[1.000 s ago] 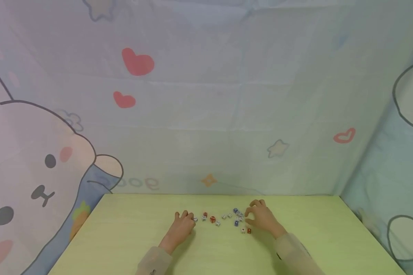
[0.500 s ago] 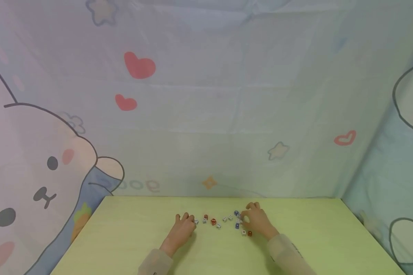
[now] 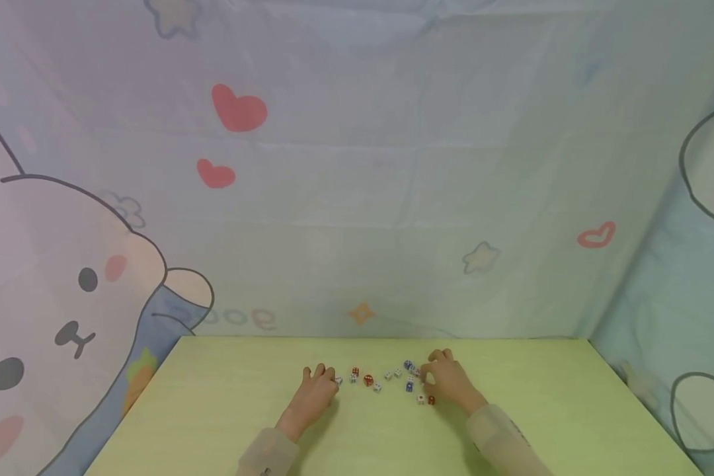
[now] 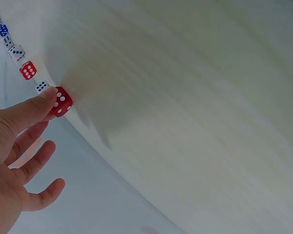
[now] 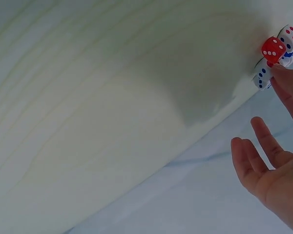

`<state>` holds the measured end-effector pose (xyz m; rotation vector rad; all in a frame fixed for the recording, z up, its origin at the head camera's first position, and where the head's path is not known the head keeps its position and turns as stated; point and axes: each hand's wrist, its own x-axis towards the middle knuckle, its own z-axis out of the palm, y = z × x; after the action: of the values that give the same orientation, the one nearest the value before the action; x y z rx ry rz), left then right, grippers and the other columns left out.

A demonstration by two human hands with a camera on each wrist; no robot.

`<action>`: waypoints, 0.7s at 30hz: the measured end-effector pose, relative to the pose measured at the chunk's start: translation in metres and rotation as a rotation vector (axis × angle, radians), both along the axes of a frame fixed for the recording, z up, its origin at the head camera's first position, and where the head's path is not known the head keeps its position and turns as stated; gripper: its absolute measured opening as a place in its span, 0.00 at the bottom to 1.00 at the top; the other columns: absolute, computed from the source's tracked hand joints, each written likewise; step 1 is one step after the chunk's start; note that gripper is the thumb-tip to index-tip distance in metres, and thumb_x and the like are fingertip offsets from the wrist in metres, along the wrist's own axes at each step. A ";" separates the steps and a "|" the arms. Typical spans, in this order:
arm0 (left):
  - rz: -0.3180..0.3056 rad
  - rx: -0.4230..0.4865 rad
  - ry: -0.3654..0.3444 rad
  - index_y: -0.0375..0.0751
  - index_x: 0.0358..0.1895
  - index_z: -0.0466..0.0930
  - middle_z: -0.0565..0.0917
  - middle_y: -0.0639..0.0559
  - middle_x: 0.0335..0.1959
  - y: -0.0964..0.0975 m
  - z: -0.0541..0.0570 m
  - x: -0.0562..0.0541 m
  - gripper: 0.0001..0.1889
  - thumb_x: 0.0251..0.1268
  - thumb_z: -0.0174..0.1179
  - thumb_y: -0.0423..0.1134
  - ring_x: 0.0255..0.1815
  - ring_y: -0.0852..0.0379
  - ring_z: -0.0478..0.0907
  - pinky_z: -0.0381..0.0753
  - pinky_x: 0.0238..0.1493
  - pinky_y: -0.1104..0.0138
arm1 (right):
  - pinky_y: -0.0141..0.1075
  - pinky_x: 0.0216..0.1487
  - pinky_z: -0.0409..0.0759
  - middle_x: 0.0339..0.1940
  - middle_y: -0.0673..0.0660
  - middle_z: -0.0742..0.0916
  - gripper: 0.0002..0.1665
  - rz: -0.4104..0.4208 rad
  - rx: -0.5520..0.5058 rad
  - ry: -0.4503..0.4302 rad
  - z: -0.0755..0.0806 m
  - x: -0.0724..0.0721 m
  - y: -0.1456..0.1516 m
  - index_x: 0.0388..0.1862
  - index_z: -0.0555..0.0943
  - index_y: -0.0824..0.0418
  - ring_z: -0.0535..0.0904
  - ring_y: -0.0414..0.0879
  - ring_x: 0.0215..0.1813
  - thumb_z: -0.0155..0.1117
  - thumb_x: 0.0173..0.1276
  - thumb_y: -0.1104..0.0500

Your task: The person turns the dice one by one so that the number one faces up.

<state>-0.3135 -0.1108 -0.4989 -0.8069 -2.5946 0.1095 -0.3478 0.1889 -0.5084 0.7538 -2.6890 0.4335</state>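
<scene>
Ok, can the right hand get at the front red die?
Probably yes: the red die lies close to the right hand, its near side open, just a white die beside it, though that hand seems busy with another die.

A red die [image 4: 63,103] and a blue-pipped white die [image 5: 261,77] are pinched beside scattered dice [image 3: 368,380]

Left hand [image 3: 315,394] pinching (spare fingers [image 4: 46,194] spread) — right hand [image 3: 451,383] pinching too.
</scene>
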 end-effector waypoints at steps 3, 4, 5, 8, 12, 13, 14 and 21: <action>0.003 0.000 0.004 0.45 0.17 0.81 0.73 0.53 0.27 0.000 0.000 0.000 0.05 0.44 0.65 0.33 0.34 0.54 0.66 0.69 0.42 0.50 | 0.42 0.28 0.70 0.37 0.62 0.75 0.02 0.017 -0.014 -0.023 0.002 0.002 0.002 0.24 0.80 0.56 0.66 0.55 0.41 0.66 0.50 0.61; 0.004 -0.003 0.007 0.46 0.16 0.81 0.73 0.53 0.27 0.000 0.000 0.000 0.06 0.44 0.65 0.34 0.33 0.54 0.66 0.69 0.42 0.50 | 0.41 0.28 0.69 0.36 0.61 0.75 0.02 0.012 -0.016 -0.038 0.003 0.003 0.002 0.23 0.80 0.56 0.65 0.54 0.41 0.66 0.50 0.61; 0.005 -0.006 0.010 0.46 0.16 0.81 0.73 0.53 0.27 0.000 0.000 0.000 0.06 0.45 0.65 0.34 0.33 0.54 0.66 0.69 0.42 0.50 | 0.40 0.28 0.68 0.35 0.60 0.75 0.02 0.007 -0.019 -0.051 0.004 0.003 0.002 0.23 0.81 0.56 0.65 0.53 0.40 0.66 0.50 0.61; 0.006 -0.014 0.018 0.46 0.16 0.81 0.73 0.53 0.27 0.000 -0.001 0.000 0.06 0.45 0.65 0.34 0.33 0.54 0.65 0.68 0.41 0.51 | 0.39 0.29 0.67 0.33 0.56 0.75 0.03 -0.038 -0.023 -0.113 0.009 0.006 0.001 0.21 0.81 0.56 0.65 0.50 0.39 0.67 0.48 0.63; 0.009 -0.021 0.016 0.46 0.18 0.81 0.73 0.53 0.27 0.000 -0.002 -0.001 0.05 0.45 0.65 0.34 0.32 0.55 0.65 0.68 0.40 0.53 | 0.40 0.31 0.65 0.33 0.53 0.74 0.05 -0.077 -0.002 -0.127 0.010 0.008 0.001 0.21 0.82 0.53 0.64 0.48 0.38 0.68 0.50 0.63; 0.009 -0.021 0.014 0.46 0.18 0.81 0.73 0.53 0.27 0.000 -0.002 -0.001 0.04 0.44 0.65 0.34 0.32 0.55 0.65 0.68 0.40 0.52 | 0.41 0.33 0.65 0.33 0.53 0.75 0.05 -0.083 0.002 -0.124 0.011 0.008 0.001 0.21 0.82 0.53 0.64 0.48 0.38 0.68 0.50 0.62; 0.008 -0.019 0.010 0.46 0.18 0.81 0.73 0.54 0.27 0.000 -0.002 -0.001 0.04 0.45 0.65 0.34 0.32 0.55 0.65 0.68 0.40 0.52 | 0.42 0.34 0.65 0.33 0.53 0.75 0.05 -0.087 0.008 -0.117 0.010 0.008 0.001 0.21 0.81 0.52 0.64 0.48 0.38 0.68 0.50 0.62; 0.006 -0.007 -0.004 0.46 0.18 0.82 0.73 0.53 0.27 0.000 -0.003 -0.002 0.06 0.47 0.64 0.33 0.33 0.54 0.66 0.68 0.42 0.51 | 0.51 0.44 0.65 0.38 0.53 0.77 0.04 -0.097 0.063 -0.062 0.007 0.003 0.004 0.23 0.82 0.51 0.66 0.49 0.42 0.69 0.49 0.58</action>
<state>-0.3156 -0.1111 -0.5018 -0.8023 -2.6017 0.1196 -0.3447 0.1928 -0.5015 0.6340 -2.7948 0.3557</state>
